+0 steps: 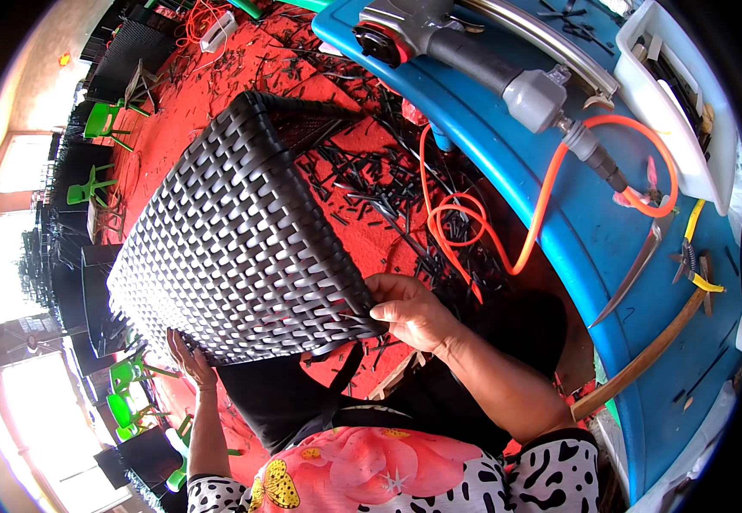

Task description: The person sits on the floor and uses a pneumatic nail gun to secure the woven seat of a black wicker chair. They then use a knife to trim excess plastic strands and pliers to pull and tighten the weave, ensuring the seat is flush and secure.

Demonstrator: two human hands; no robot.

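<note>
Right fingers — bent — pinch wicker edge; table apart.

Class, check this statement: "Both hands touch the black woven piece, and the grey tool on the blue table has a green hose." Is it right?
Not quite: the hose is orange, as the head view shows. The rest stands: the left hand and right hand touch the black woven piece, and the grey tool lies on the blue table.
</note>
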